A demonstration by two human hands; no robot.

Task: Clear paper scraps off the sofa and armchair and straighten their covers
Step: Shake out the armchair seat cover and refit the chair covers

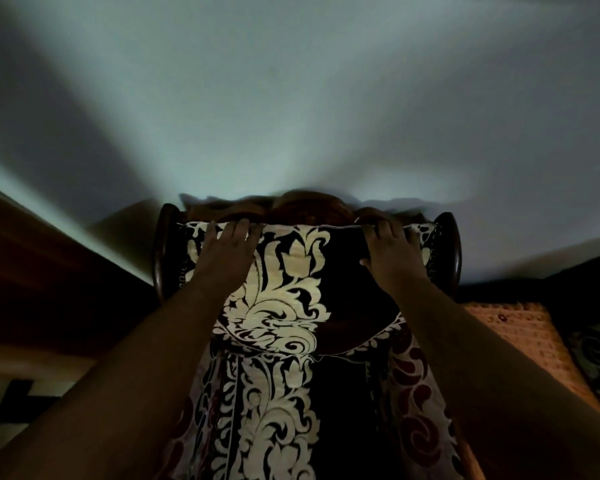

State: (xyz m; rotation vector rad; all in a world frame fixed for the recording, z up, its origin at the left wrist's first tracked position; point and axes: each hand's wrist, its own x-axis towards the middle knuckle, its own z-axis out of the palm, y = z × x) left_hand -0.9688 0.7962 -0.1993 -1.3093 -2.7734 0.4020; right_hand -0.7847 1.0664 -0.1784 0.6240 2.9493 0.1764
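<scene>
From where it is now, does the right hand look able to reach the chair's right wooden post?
Probably yes. The right hand grips the patterned cover at the backrest top, and the right wooden post stands just beside it with nothing between them.

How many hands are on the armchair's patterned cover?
2. The left hand grips the cover near the top-left of the backrest; the right hand grips it near the top-right.

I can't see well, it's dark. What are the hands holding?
Both the left hand and the right hand grip the patterned cover at its top edge, over the chair back.
</scene>
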